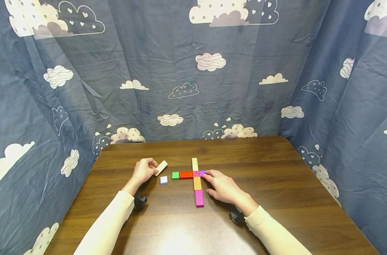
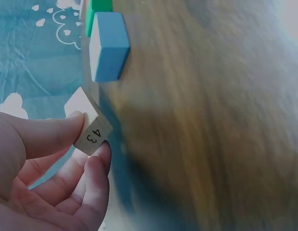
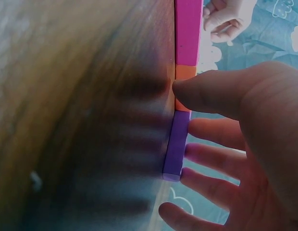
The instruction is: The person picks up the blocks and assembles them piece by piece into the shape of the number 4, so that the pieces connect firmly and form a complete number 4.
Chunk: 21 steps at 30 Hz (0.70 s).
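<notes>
My left hand (image 1: 144, 170) pinches a plain wooden block (image 1: 161, 168) between thumb and fingers. Its end bears the figures 43 in the left wrist view. A light blue block (image 1: 163, 180) lies close by on the table. My right hand (image 1: 224, 187) has its fingers spread, with fingertips touching a purple block (image 3: 176, 147); its thumb is apart from that block. The purple block forms the right arm of a cross of blocks. Red (image 1: 186, 175) and green (image 1: 175, 176) blocks make the left arm, around a pink block (image 1: 196, 174).
The cross continues with a cream block (image 1: 195, 164) on the far side and orange (image 1: 197, 184) and magenta (image 1: 199, 199) blocks on the near side. All lie on a brown wooden table (image 1: 260, 156). A cloud-patterned curtain (image 1: 168, 71) hangs behind.
</notes>
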Tool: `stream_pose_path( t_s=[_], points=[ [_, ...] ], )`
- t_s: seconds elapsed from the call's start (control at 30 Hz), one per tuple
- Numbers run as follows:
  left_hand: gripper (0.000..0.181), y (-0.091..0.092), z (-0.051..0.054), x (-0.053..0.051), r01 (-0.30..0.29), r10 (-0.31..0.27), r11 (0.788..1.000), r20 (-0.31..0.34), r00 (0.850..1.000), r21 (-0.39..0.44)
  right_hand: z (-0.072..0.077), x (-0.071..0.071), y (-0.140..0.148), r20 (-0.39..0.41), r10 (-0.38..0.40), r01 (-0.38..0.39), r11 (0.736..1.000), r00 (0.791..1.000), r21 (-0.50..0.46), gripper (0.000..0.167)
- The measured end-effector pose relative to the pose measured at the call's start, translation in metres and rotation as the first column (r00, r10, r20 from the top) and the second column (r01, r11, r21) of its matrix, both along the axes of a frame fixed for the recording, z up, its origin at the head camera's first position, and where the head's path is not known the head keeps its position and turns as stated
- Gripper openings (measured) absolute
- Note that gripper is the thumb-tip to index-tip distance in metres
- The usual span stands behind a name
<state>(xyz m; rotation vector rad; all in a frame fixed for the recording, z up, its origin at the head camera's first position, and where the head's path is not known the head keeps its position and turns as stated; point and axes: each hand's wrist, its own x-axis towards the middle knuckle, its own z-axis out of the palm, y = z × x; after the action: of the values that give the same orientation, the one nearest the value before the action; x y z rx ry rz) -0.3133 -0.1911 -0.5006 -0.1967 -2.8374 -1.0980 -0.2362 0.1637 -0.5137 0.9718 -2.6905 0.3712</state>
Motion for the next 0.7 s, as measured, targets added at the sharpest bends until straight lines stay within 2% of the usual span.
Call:
stream_pose_path(
  t_s=[0.2,0.53,0.7],
  points=[
    [0.015,0.007,0.003,-0.001,-0.011,0.011,0.998,0.003,1.000,0.067,0.001,0.001,0.000,0.018,-0.006,0.006,1.000,1.000,0.001,0.057],
    [0.017,0.019,0.008,-0.002,0.007,-0.010,0.992,0.023,1.000,0.123,0.000,0.001,0.000,0.024,0.000,0.000,1.000,1.000,-0.002,0.057],
    [0.017,0.026,0.007,-0.005,0.004,-0.009,0.990,0.032,0.999,0.138,0.000,0.001,0.000,0.024,-0.001,0.001,1.000,1.000,-0.003,0.057]
  ],
)
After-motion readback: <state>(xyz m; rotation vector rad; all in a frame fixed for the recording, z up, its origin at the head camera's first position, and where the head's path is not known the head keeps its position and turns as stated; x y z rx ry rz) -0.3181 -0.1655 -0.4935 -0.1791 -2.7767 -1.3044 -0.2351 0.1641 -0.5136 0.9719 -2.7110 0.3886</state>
